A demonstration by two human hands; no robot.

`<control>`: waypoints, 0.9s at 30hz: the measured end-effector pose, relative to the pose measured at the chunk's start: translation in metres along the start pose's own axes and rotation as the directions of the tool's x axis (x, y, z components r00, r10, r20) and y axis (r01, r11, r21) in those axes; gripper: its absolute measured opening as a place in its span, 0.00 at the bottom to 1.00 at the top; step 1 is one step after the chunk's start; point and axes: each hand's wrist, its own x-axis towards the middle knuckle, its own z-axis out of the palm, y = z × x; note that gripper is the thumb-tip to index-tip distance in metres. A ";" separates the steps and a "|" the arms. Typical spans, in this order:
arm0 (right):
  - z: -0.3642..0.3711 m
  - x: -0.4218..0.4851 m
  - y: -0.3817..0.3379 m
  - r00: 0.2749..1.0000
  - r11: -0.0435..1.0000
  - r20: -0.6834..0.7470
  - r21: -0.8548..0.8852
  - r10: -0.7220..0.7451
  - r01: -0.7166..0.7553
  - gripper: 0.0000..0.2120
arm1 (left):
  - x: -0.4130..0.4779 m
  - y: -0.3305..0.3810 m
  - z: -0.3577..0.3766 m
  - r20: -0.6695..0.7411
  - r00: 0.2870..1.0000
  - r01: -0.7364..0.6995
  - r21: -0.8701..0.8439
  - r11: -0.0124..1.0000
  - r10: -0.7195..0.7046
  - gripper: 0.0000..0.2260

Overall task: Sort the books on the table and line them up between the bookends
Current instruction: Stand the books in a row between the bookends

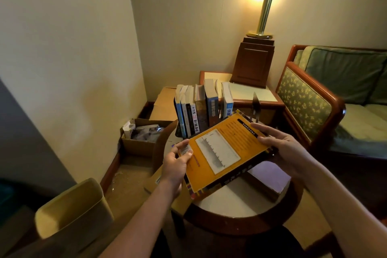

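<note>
On the round table (236,202), upright books (196,109) stand behind the orange book (219,153).

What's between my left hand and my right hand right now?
The orange book, gripped by the left hand and the right hand at opposite edges; head view.

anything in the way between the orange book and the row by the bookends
Nothing visible. The left hand and right hand hold the orange book just in front of the row of books; the space beside the right bookend looks free.
</note>
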 end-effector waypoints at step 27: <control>-0.008 -0.015 -0.026 0.992 0.859 -0.010 -0.502 -0.123 0.101 0.28 | 0.061 -0.020 -0.005 0.265 0.964 -0.220 0.820 0.529 -0.010 0.18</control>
